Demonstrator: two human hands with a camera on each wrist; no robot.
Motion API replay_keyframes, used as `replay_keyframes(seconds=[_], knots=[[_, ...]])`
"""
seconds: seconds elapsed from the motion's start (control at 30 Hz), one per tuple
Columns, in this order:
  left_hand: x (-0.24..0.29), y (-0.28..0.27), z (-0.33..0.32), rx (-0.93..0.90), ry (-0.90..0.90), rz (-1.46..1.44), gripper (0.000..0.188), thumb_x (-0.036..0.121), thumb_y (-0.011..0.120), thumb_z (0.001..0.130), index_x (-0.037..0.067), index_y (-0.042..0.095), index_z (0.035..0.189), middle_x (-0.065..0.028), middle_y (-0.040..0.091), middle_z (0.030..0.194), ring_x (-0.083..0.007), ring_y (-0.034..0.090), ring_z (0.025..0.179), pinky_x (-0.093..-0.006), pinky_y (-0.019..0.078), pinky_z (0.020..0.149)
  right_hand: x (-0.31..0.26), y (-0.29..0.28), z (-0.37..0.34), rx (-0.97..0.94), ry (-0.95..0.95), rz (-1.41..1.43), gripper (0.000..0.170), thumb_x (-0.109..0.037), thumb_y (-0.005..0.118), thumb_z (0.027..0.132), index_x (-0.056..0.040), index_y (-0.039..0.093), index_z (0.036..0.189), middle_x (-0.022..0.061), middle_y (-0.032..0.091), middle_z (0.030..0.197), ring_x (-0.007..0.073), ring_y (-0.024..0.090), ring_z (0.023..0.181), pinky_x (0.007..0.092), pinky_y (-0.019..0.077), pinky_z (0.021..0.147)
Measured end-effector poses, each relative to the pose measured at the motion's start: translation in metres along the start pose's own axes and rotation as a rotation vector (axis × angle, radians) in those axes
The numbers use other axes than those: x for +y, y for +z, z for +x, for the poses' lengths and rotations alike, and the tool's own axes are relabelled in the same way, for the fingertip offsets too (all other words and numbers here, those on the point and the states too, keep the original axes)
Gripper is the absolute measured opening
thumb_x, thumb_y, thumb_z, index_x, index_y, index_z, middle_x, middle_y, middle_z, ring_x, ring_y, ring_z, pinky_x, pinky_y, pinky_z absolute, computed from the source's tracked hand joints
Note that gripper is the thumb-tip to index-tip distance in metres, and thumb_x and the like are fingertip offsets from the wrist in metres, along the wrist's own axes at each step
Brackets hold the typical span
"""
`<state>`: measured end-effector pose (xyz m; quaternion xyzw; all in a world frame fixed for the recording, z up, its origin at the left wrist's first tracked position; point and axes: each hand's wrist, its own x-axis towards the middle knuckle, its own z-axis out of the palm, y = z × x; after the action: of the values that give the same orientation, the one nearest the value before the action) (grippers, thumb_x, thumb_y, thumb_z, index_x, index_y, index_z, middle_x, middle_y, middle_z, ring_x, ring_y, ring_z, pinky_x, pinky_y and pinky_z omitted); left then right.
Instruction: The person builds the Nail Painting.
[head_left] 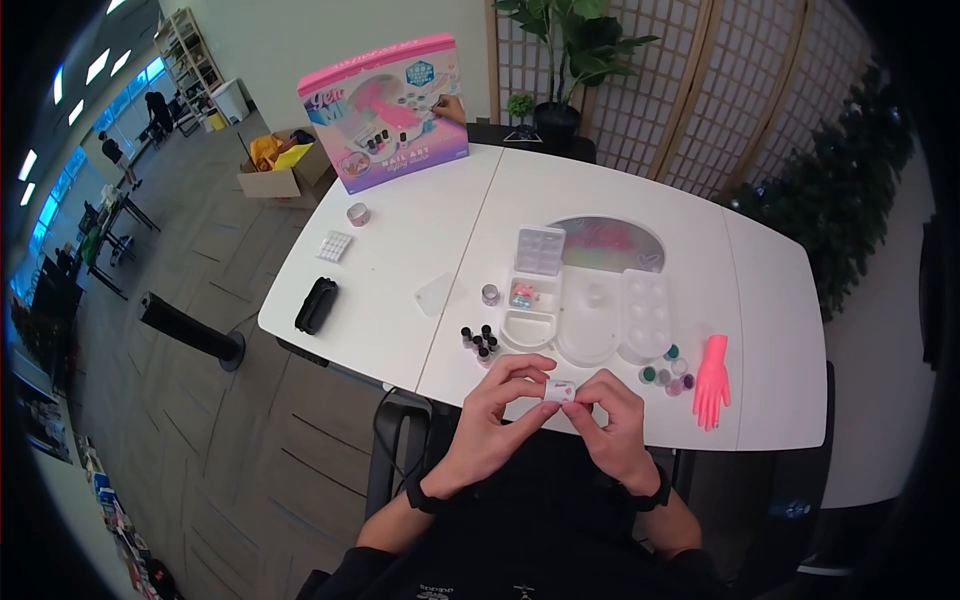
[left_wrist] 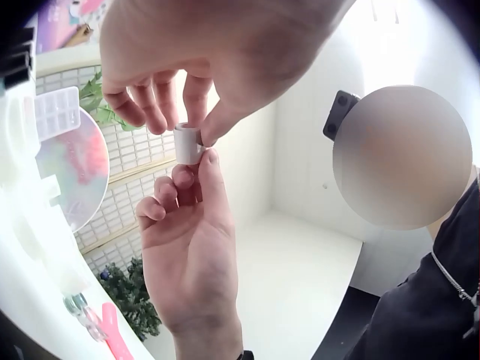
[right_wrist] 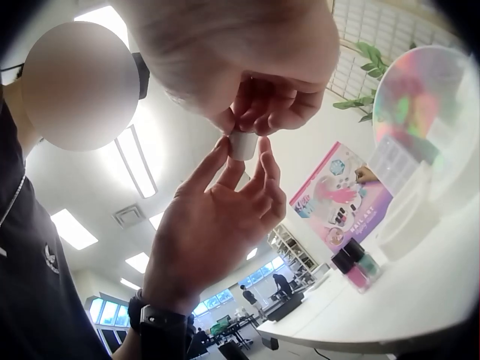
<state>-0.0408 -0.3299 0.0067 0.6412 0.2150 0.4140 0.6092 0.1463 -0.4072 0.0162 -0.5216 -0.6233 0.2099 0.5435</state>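
A small white roll [head_left: 560,391] with pink print on its face is held up between both hands, close over the table's front edge. My left hand [head_left: 500,410] grips its left side with thumb and fingers. On its right side, the thumb and index finger of my right hand [head_left: 612,425] pinch it at the edge. From the left wrist, the white roll [left_wrist: 187,144] looks like a short cylinder with a hollow top end. In the right wrist view the white roll [right_wrist: 242,145] sits between both hands' fingertips.
Dark-capped nail polish bottles [head_left: 482,343] stand just beyond my left hand. A white tray station [head_left: 585,345] with compartments lies ahead. To the right are several small pots [head_left: 663,377] and a pink model hand [head_left: 711,385]. A nail art box [head_left: 385,115] stands at the back left.
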Motion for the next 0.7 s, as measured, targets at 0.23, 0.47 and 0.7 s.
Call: replay_keyframes(seconds=[0.23,0.47,0.7], knots=[[-0.001,0.004,-0.002,0.025,0.071,0.127,0.011,0.005,0.083,0.094,0.004,0.079,0.104,-0.0097,0.066,0.136,-0.0214,0.064,0.122,-0.0344,0.0538,0.099,-0.005,-0.001,-0.003,0.032,0.08,0.072,0.012,-0.003,0.081,0.095,-0.0003,0.073,0.104,0.0068,0.067,0.093,0.0144,0.062,0.076,0.0295,0.0518,0.069],[0.003,0.011,-0.006,0.021,0.061,0.208,0.01,0.001,0.081,0.094,0.001,0.078,0.104,-0.0102,0.064,0.137,-0.0206,0.064,0.123,-0.0352,0.051,0.105,-0.002,-0.007,-0.009,0.029,0.09,0.144,0.012,-0.002,0.082,0.094,-0.0005,0.073,0.101,0.0067,0.067,0.091,0.0137,0.061,0.075,0.0287,0.0508,0.068],[-0.001,0.012,-0.007,-0.023,-0.02,-0.1,0.022,0.0,0.078,0.097,0.002,0.078,0.119,-0.0104,0.06,0.142,-0.0174,0.065,0.121,-0.0316,0.0545,0.102,-0.007,-0.013,-0.009,-0.001,-0.032,-0.026,0.013,-0.003,0.084,0.093,-0.0011,0.072,0.098,0.008,0.066,0.089,0.016,0.063,0.074,0.0299,0.0517,0.065]])
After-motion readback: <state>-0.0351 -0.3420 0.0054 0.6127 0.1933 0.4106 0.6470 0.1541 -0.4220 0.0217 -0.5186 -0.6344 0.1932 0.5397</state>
